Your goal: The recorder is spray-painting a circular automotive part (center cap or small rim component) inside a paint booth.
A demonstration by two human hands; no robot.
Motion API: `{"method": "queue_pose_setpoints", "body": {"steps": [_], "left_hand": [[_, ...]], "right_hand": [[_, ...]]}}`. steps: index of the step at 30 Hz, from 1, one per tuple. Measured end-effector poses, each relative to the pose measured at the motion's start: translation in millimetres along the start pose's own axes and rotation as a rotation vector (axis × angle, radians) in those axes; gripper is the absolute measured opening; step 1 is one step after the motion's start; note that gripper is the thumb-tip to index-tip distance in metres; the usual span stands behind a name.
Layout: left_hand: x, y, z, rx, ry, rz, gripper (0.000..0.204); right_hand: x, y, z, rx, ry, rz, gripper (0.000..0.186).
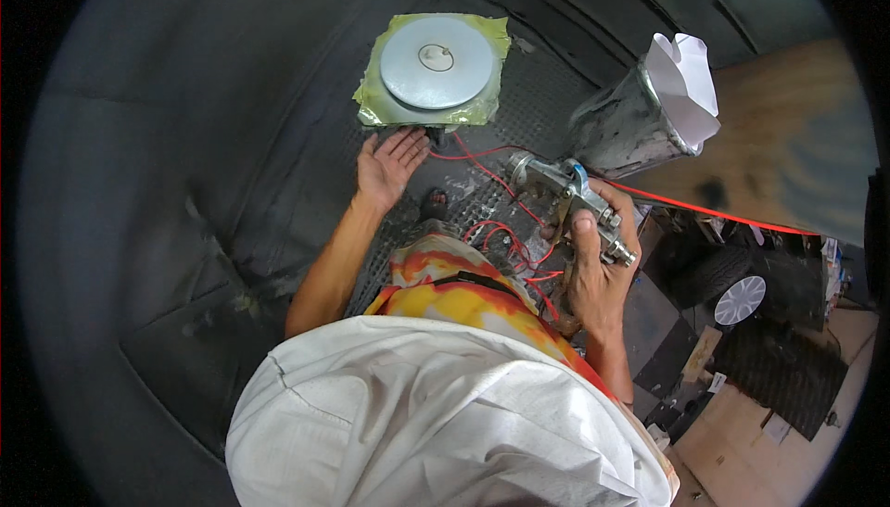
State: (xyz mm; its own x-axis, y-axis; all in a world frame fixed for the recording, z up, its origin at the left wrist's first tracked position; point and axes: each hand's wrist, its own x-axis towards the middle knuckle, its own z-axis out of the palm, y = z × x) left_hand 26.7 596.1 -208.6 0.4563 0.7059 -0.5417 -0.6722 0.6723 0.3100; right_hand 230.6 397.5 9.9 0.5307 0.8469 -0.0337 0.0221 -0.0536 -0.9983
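Observation:
In my right hand [598, 261] is a metal spray gun [579, 194], its handle inside my curled fingers and its nozzle end toward the upper left. A bluish cup or knob shows on the gun's top. My left hand [394, 169] is palm up with the fingers stretched out, just below the near edge of a turntable-like stand. On that stand lies a round, pale grey-white disc [408, 62] with a small ring at its centre. Yellow-green masking tape or paper [496, 99] spreads out in a square beneath the disc. Whether my left fingertips touch the stand is hidden.
A paint-smeared bucket [616, 127] with white paper [681, 81] in it stands to the right. A red hose [496, 234] loops over the textured floor near my feet. Dark sheeting [185, 136] hangs at left. Farther right are a tyre and a silver wheel cover [740, 300].

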Motion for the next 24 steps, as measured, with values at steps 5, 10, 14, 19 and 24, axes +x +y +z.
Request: {"method": "queue_pose_setpoints", "body": {"steps": [5, 10, 14, 19, 24], "left_hand": [[-8.6, -1.3, 9.5, -0.012, -0.017, -0.015, 0.061], [-7.3, -5.1, 13.6, -0.061, 0.004, -0.02, 0.061], [1.2, 3.0, 16.7, -0.046, 0.071, 0.01, 0.064], [22.2, 32.1, 7.8, 0.003, 0.064, 0.178, 0.066], [40.2, 56.3, -15.9, 0.113, 0.037, 0.194, 0.067]], "right_hand": [[7.8, 4.8, -15.1, -0.273, 0.132, -0.135, 0.025], [10.0, 25.5, -37.5, -0.323, 0.307, -0.218, 0.027], [6.2, 25.1, -34.5, -0.239, 0.304, -0.101, 0.027], [5.3, 10.6, -14.5, -0.071, 0.099, 0.027, 0.027], [3.5, 14.9, -8.9, -0.071, 0.052, 0.049, 0.026]]}}
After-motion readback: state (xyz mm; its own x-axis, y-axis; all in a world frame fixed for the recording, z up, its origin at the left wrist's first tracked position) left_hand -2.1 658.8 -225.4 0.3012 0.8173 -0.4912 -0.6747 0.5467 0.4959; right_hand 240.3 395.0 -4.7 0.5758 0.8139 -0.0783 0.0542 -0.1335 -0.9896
